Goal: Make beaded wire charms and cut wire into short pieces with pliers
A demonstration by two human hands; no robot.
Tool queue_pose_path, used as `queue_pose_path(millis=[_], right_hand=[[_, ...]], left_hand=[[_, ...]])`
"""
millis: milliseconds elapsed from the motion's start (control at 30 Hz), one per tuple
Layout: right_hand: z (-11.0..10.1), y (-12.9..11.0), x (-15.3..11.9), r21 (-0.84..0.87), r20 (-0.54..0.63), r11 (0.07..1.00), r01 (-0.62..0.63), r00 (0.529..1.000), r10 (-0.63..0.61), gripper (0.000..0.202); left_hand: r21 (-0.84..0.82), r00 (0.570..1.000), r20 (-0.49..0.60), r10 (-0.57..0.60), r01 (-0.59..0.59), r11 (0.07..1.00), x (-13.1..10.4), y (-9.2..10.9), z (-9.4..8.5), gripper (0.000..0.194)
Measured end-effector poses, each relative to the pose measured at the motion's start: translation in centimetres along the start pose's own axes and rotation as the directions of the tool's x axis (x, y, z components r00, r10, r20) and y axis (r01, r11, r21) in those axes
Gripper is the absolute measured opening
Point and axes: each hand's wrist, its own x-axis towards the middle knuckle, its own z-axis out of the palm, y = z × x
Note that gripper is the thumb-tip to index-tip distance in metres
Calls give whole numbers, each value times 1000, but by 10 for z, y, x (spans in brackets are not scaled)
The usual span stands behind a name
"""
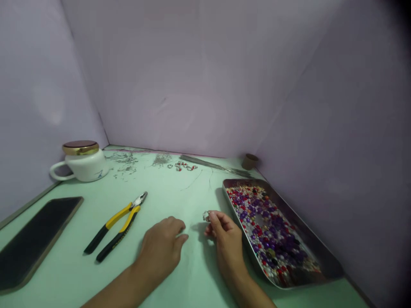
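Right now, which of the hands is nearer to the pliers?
Left: the left hand is just right of the pliers; the right hand is farther off, beside the bead tray.

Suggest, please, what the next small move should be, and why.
Probably bring the left hand across to the small wire piece: the right hand pinches it, while the left is close by, thumb and forefinger slightly apart.

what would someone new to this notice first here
Probably the metal tray at the right, its mass of purple, red and white beads being the busiest patch of colour. Next, the pliers with yellow and black handles, lying open on the pale green table left of the hands. Between tray and pliers, the right hand pinches a small wire piece.
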Motion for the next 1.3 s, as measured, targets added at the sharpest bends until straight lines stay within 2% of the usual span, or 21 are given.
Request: queue_pose_path(millis=[67, 167, 267, 333, 433, 533, 600, 667, 733, 833, 900, 1000, 1167, 1300], right_hand=[[-1, 1, 0, -21, 5, 1000, 10, 1000, -10, 27], [-2, 1, 0, -51, -2, 999, 15, 1000, -15, 29], [-3, 1, -1, -59, 2, 998, -24, 1000, 24, 30], [-2, 1, -2, -69, -2, 997, -32, 999, 32, 32], [0, 3, -2, -99, -10, 995, -4, 1000, 3, 34], [3, 1, -2, -129, -18, 991, 35, 999, -37, 34], [5, -3, -3, -141, 9, 989, 39, 999, -38, 32], [7, -8, -6, -157, 68, 986, 50, 997, -40, 29], [10, -12, -9, -166, 148, 982, 87, 987, -62, 25], [16, -13, -13, -199, 275, 975, 95, 961, -38, 19], [20, -13, -13, -240, 356, 963, 124, 934, -32, 14], [26, -9, -11, -293, 415, 932, 215, 907, -78, 7], [31, 2, -4, -284, 440, 947, 150, 898, -10, 10], [26, 4, -1, -355, 477, 896, 268, 876, -73, 12]], left_hand=[[78, 999, 45, 11, -14, 997, -1, 4, 6, 20], [146, 998, 53, 21, -28, 989, -5, 13, 15, 27], [201, 997, 73, 11, -25, 979, -7, 15, 13, 25], [234, 997, 74, -13, -5, 972, -3, 6, -2, 27], [284, 992, -14, -129, 128, 950, 14, -23, -42, 30], [264, 941, -178, -286, 326, 908, 33, -60, -81, 33], [191, 913, -229, -337, 381, 905, 39, -73, -91, 34], [76, 924, -210, -319, 341, 937, 37, -72, -86, 31], [-72, 962, -121, -247, 239, 968, 28, -58, -70, 26], [-287, 993, 35, -114, 119, 951, 12, -29, -45, 22], [-367, 996, 80, -46, 72, 928, 5, -17, -35, 21], [-367, 998, 54, 21, 1, 930, 1, -16, -28, 20], [-283, 999, 51, 14, 2, 959, 2, -29, -21, 15], [-207, 998, 52, 31, -19, 978, 2, -32, -13, 18]])
